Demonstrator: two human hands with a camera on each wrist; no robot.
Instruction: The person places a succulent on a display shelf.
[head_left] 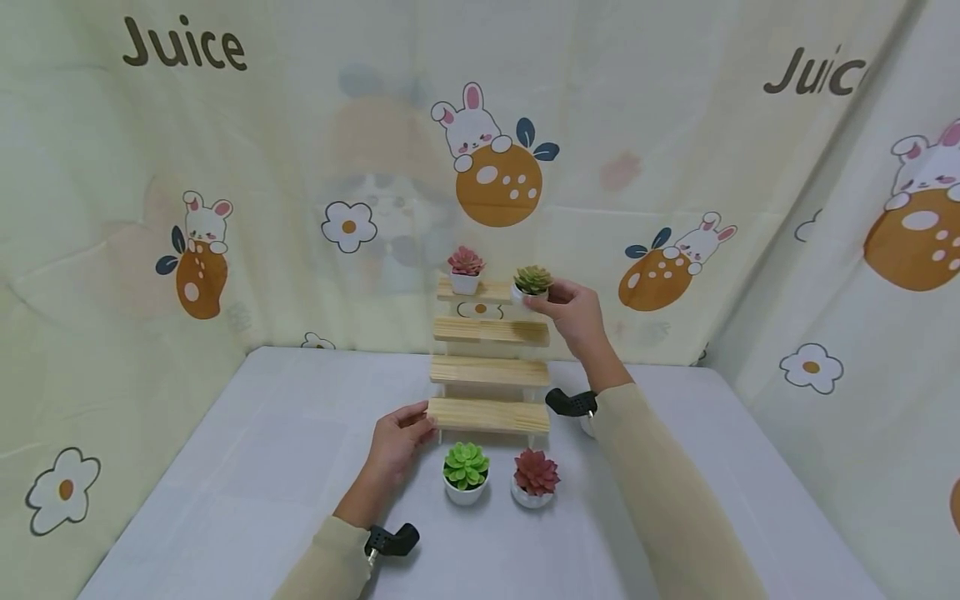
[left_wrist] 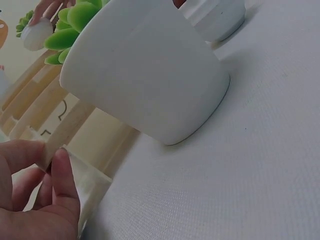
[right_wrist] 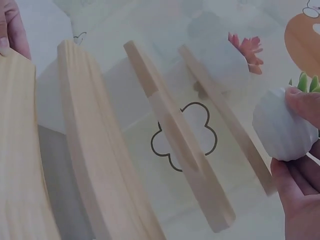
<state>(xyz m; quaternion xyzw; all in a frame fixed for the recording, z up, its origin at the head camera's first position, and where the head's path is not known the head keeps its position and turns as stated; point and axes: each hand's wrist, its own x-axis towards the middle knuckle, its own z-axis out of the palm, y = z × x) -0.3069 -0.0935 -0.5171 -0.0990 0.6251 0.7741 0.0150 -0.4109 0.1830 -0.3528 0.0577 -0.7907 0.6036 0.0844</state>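
Note:
My right hand grips a green succulent in a round white pot at the right end of the top step of a tiered wooden stand. At that step's left end sits a pink succulent in a square white pot. Down at the lowest step, my left hand pinches the left end of its board between thumb and fingers, as the left wrist view also shows. Close by that hand, a bright green succulent stands in a white pot on the table.
To the right of the bright green plant, a dark red succulent in a white pot stands on the white-covered table. Part of another white object shows behind the right wrist. A printed curtain hangs behind the stand and along both sides.

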